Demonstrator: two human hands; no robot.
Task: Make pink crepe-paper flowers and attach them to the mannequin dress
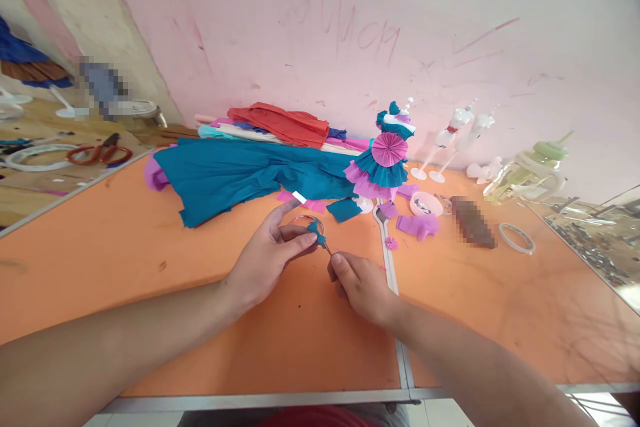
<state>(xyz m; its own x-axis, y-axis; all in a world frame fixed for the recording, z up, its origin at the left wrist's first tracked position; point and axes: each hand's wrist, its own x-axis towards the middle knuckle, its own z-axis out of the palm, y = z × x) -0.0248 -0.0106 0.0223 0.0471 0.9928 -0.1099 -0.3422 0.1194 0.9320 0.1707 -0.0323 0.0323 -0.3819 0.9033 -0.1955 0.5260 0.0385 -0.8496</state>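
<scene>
At the left of the frame, red-handled scissors (103,148) lie beside a white ring (37,167) on a separate table (20,197). Towards the centre, a long teal sheet (240,170) spreads along the back of the orange worktop (300,353), before a red sheet (280,123) by the wall, probably to keep the stock out of the hands' way. In the middle, the left hand (267,253) pinches a teal scrap (321,238) between thumb and fingers, seemingly to steady it on a thin rod (327,249); a white strip (299,197) sits at its raised index fingertip, perhaps to stay handy. The right hand (363,287) has its fingers closed on the rod's near end, as if to keep it firm. Right of centre, a teal-and-purple dress (383,170) stands upright on a doll form, likely so its folds hang freely. Next, a pink bowl (427,213) holds small bits too unclear to name. Further right, a green-lidded bottle (525,177) tilts near the wall, contents uncertain; small dark pieces (595,253) lie in or under clear plastic, I cannot tell which.
</scene>
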